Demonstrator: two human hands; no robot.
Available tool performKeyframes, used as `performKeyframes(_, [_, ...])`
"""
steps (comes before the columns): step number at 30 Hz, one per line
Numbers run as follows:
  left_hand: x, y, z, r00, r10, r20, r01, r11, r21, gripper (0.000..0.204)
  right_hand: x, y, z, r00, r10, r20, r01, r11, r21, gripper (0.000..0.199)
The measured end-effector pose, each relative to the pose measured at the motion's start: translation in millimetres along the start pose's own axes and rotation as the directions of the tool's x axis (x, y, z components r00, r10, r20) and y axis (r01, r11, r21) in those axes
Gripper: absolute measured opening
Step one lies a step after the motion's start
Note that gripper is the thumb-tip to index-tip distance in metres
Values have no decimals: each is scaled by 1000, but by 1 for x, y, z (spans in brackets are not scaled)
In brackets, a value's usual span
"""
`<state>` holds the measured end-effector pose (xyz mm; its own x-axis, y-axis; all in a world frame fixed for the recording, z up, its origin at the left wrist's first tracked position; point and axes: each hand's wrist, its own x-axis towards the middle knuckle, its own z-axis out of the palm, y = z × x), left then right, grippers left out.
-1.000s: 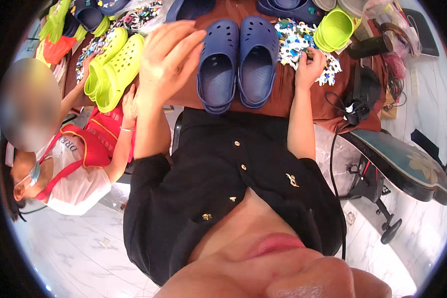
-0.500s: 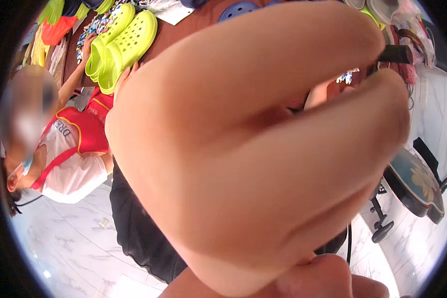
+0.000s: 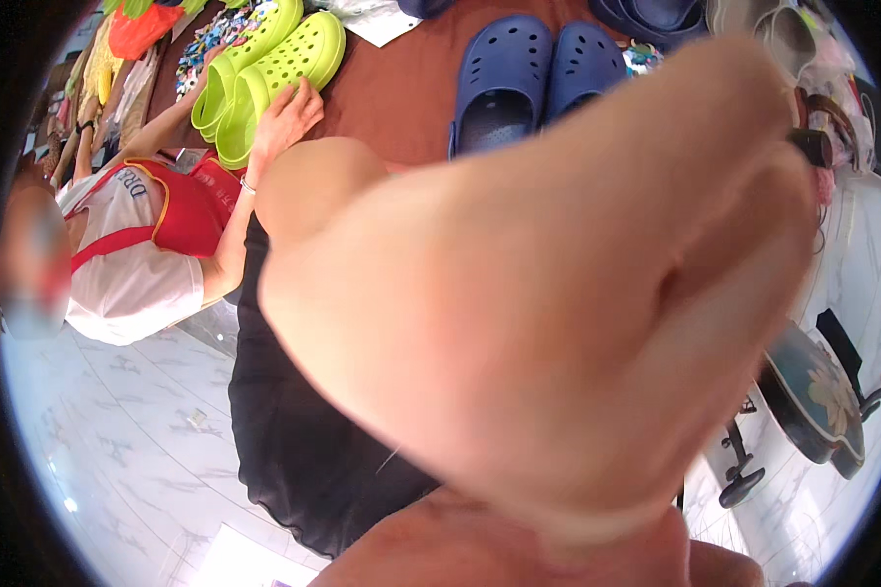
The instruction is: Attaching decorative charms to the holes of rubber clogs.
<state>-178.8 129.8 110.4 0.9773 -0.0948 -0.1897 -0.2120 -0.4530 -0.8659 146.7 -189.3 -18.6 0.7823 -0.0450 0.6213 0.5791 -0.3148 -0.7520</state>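
Observation:
A bare hand, by its lie my left hand (image 3: 499, 323), looms very close and blurred over the middle of the picture. Its wrist end is low, and its fingers point to the upper right, lying against each other; how far they curl is smeared. I see nothing held in it. Behind it on the brown table (image 3: 392, 88) stands a pair of blue clogs (image 3: 504, 64), partly covered by the hand. At the far left is a pair of lime-green clogs (image 3: 294, 59), touched by a co-worker's hand (image 3: 289, 115). My right hand does not show.
On the left, a co-worker in a white shirt and red apron (image 3: 181, 210) leans at the table. Small colourful pieces (image 3: 210, 49) lie beside the green clogs, near a white sheet (image 3: 380, 22). Black cloth (image 3: 294, 430) hangs below; a flower-patterned seat (image 3: 817, 377) stands right.
The view has shifted, bringing the blue clogs out from behind my hand. The gap between its fingers has closed. The co-worker's hand beside the green clogs now shows fully.

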Motion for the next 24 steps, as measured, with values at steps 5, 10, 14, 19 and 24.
performKeyframes(5, [83, -69, -167, 741, -394, -544, -351, 463, -814, 23, 7, 4, -16, 997, -65, -47, 58, 988, -143, 15])
performKeyframes(10, [88, 0, -104, 916, -218, -337, -324, 97, -941, 47, 15, 4, -36, 999, 35, -29, -37, 998, -51, 17])
performKeyframes(14, [107, 48, -94, 938, -316, -143, -147, 12, -989, 48, 19, 9, -46, 994, 106, 2, -106, 991, -86, 18])
performKeyframes(19, [139, 69, -92, 921, -381, -78, -41, 104, -994, 52, 18, 7, -50, 993, 115, 11, -113, 988, -101, 17])
performKeyframes(24, [172, 90, -83, 935, -353, 26, 74, 124, -990, 45, 37, 3, -38, 969, -73, 236, 134, 957, -256, 16])
